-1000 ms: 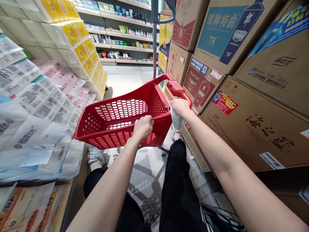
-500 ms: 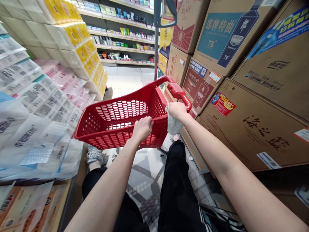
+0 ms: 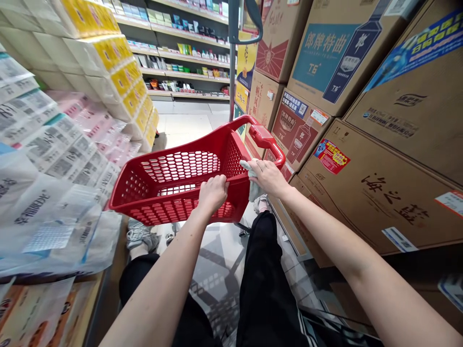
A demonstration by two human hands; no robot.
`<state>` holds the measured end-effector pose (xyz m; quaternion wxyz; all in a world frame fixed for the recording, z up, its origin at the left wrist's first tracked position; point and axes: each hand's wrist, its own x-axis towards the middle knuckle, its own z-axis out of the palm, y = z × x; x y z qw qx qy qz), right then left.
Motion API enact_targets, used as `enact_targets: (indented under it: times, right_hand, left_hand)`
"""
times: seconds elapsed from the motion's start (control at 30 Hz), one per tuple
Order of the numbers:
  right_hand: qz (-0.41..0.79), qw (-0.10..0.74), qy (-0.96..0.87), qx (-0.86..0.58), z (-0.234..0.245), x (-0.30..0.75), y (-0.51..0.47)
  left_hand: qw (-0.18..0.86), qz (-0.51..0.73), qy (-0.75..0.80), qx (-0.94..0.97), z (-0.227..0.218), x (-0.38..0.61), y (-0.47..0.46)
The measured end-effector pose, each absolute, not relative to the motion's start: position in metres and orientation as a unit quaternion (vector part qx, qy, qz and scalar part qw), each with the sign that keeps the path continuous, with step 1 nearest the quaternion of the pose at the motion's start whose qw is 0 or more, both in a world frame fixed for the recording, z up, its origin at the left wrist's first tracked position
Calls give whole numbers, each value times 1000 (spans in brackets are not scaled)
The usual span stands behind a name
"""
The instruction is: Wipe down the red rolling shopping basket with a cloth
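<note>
A red plastic shopping cart (image 3: 173,159) with a perforated basket stands in front of me, its handle at the right end. My left hand (image 3: 213,192) is closed over the basket's near rim, fingers curled to the inside. At the rim's right end, below the handle, my right hand (image 3: 266,174) is closed on a pale grey-green cloth (image 3: 254,189). Part of the cloth lies over the rim and part hangs down outside. The basket's visible inside shows only its red perforated walls and floor.
Stacked cartons (image 3: 376,183) rise close on the right. Tissue packs (image 3: 123,86) and plastic-wrapped packages (image 3: 54,202) are piled on the left. A grey pole (image 3: 232,72) stands behind the cart. Shelves of small goods (image 3: 188,48) line the back. My legs straddle the tiled floor (image 3: 213,255).
My right hand has shifted from beside the handle onto the rim, its fingers flatter, and the cloth has come up over the rim. My left hand keeps its hold.
</note>
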<state>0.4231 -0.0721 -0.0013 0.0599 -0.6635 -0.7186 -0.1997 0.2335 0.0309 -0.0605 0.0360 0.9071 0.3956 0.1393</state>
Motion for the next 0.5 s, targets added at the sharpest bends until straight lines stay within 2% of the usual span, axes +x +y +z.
enact_targets:
  times: [0.17, 0.27, 0.37, 0.5]
  right_hand:
    - [-130, 43, -659, -739, 17, 441, -59]
    - [-146, 97, -548, -818, 35, 449, -51]
    - [-197, 143, -501, -830, 43, 451, -47]
    - [-165, 84, -559, -809, 31, 439, -49]
  left_hand:
    - [37, 137, 402, 905, -61, 234, 26]
    - [28, 139, 402, 905, -62, 235, 24]
    - [22, 141, 396, 907, -63, 236, 24]
    - [28, 135, 399, 906, -63, 238, 27]
